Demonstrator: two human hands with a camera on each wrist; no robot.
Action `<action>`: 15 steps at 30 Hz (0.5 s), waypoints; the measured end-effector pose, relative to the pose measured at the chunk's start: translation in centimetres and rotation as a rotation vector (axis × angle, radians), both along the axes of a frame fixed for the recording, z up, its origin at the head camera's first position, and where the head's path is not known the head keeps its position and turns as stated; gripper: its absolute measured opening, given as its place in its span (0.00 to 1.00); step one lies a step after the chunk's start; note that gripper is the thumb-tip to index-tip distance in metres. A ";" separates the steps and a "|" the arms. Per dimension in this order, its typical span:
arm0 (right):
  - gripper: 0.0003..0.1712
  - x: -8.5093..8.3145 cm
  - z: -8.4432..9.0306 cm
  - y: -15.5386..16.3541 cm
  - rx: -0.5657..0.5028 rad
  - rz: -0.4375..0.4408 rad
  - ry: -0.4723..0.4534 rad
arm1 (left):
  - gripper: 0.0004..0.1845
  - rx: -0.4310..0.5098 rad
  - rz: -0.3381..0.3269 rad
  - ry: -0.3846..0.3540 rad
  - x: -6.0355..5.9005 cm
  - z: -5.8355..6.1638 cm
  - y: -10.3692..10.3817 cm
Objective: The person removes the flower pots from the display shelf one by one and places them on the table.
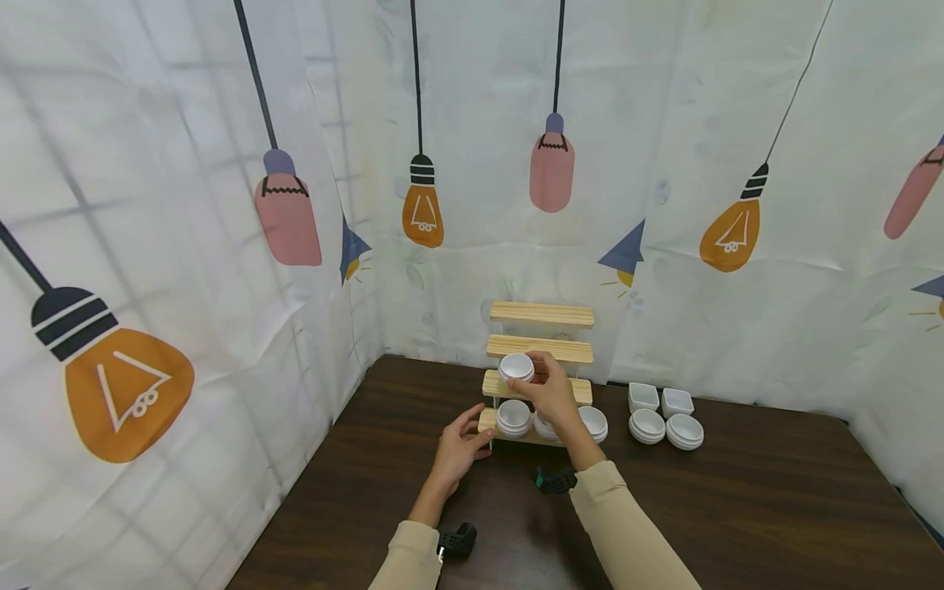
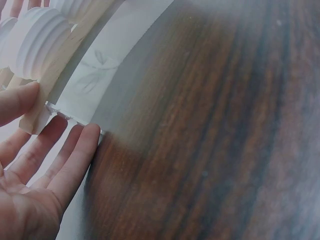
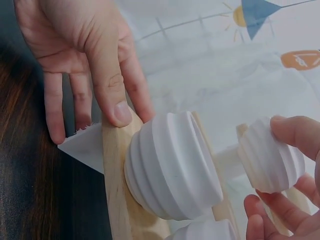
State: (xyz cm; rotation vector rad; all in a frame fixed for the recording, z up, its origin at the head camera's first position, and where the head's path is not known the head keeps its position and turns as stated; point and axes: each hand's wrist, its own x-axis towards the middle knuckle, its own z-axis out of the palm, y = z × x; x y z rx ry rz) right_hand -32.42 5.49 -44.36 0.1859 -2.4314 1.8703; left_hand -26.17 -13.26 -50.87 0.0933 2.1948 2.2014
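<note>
Head view: right hand (image 1: 549,392) pinches ribbed white bowl (image 1: 516,366), apparently just above second shelf (image 1: 537,388) at 12 o'clock; left hand (image 1: 459,447), fingers relaxed, steadies the rack base (image 1: 488,422).

White ribbed bowl (image 1: 516,366) (upright); above second shelf (image 1: 537,388)

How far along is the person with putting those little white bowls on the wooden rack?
Partly done. The lowest step of the wooden rack already carries white bowls. The right hand holds one small white bowl at the second step, while the left hand steadies the rack's end. Four more dishes wait on the table, and the two upper steps look bare.
</note>
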 end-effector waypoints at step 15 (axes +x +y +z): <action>0.37 0.3 0.4 0.7 -0.035 -0.001 0.010 | 0.31 0.001 -0.004 0.005 0.0 0.0 0.0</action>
